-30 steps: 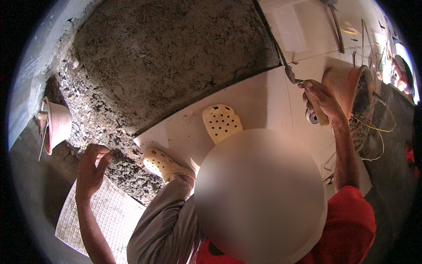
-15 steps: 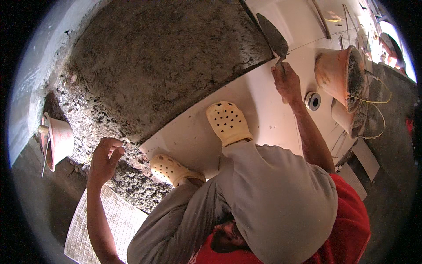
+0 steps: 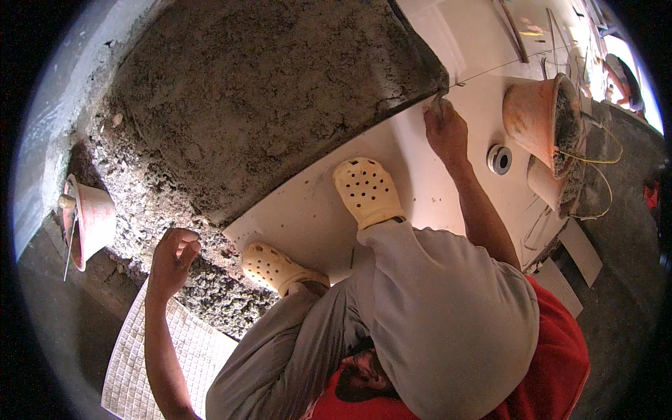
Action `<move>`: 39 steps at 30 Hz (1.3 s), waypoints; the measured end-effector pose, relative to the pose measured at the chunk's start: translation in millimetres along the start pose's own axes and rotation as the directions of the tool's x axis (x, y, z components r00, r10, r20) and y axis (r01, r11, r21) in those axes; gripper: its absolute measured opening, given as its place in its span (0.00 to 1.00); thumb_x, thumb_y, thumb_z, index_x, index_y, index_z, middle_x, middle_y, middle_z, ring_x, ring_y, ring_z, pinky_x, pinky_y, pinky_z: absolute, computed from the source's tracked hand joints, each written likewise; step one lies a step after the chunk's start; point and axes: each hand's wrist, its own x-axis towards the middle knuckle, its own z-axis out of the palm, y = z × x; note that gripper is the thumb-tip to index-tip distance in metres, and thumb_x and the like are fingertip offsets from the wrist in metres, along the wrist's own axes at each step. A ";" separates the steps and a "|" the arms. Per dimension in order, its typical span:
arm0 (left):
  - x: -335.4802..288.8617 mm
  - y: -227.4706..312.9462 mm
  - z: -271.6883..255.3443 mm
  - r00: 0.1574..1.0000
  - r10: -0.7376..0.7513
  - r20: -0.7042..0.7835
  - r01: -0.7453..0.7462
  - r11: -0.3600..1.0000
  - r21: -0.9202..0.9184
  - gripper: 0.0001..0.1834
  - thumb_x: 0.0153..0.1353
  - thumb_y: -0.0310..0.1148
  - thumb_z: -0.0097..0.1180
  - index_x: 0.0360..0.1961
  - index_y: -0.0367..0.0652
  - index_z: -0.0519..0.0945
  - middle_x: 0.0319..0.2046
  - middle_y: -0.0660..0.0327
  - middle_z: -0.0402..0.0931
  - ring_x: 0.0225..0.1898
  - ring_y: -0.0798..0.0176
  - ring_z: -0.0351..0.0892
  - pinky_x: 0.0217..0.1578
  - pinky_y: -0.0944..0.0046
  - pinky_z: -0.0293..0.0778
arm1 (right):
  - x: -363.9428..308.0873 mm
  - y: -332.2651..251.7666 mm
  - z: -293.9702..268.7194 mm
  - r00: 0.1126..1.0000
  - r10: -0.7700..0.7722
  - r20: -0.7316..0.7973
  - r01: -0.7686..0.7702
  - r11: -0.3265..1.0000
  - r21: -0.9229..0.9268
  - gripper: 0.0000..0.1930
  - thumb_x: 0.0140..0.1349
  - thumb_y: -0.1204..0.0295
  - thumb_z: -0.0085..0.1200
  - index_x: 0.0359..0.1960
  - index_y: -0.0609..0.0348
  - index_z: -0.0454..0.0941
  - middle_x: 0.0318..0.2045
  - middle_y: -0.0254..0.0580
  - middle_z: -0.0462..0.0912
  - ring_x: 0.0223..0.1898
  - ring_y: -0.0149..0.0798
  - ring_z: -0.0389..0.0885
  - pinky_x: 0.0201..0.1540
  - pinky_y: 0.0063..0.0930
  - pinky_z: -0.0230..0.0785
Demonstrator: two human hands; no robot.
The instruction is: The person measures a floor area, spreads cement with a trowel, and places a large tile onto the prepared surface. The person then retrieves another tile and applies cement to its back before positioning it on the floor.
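Note:
My right hand [image 3: 446, 131] is closed around the handle of a pointed trowel [image 3: 431, 61]. Its dark blade lies over the right edge of the grey mortar bed [image 3: 280, 91] and is hard to tell apart from it. My left hand [image 3: 171, 262] hovers over the rough rubble strip [image 3: 210, 280], fingers loosely curled with a gap to the thumb and nothing visible in them. Smooth pale tiles [image 3: 301, 199] border the mortar. One of my yellow clogs [image 3: 367, 189] stands on them; the other [image 3: 269, 268] is at the tile's edge by the rubble.
Right of my right hand, two orange buckets [image 3: 532, 119] lie tipped, near a round grey ring [image 3: 499, 159]. A pink bucket [image 3: 96, 222] with a stick-like tool stands at the left, by the wall [image 3: 59, 133]. A gridded tile [image 3: 157, 357] lies under my left forearm.
My right hand has drawn slightly nearer and left, and the trowel blade has moved from above the tiles onto the mortar's edge. My left hand has shifted slightly right and nearer.

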 end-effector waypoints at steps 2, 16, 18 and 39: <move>1.4 -1.8 -0.4 1.000 0.000 0.008 0.000 1.000 -0.011 0.20 0.67 0.49 0.52 0.43 0.41 0.76 0.39 0.57 0.76 0.40 0.58 0.78 0.43 0.57 0.73 | -9.4 -6.0 1.0 1.000 0.006 0.030 -0.006 1.000 0.005 0.17 0.64 0.61 0.52 0.43 0.65 0.74 0.33 0.63 0.81 0.38 0.64 0.80 0.39 0.49 0.72; 9.5 5.2 -5.8 1.000 0.013 0.008 -0.013 0.999 0.043 0.22 0.68 0.53 0.50 0.43 0.42 0.76 0.42 0.59 0.76 0.40 0.59 0.78 0.42 0.59 0.73 | -23.0 12.1 7.5 0.994 0.099 -0.044 -0.099 0.995 -0.001 0.19 0.65 0.61 0.51 0.46 0.66 0.75 0.32 0.60 0.82 0.36 0.60 0.82 0.39 0.44 0.74; 7.2 7.0 -4.8 1.000 -0.001 0.009 0.000 0.999 0.034 0.22 0.68 0.52 0.50 0.43 0.42 0.77 0.42 0.59 0.76 0.41 0.60 0.78 0.43 0.59 0.73 | -28.8 7.1 14.0 0.994 0.088 -0.059 -0.085 0.996 0.041 0.18 0.65 0.62 0.52 0.46 0.67 0.75 0.32 0.61 0.82 0.36 0.60 0.82 0.39 0.44 0.74; 3.2 1.8 -0.6 1.000 -0.003 0.015 0.002 0.999 0.042 0.19 0.67 0.46 0.53 0.44 0.39 0.75 0.39 0.53 0.77 0.40 0.53 0.80 0.41 0.56 0.76 | -56.3 -37.0 36.2 0.996 -0.079 -0.029 0.084 0.962 0.262 0.17 0.64 0.62 0.51 0.44 0.66 0.74 0.29 0.60 0.79 0.32 0.60 0.79 0.35 0.44 0.70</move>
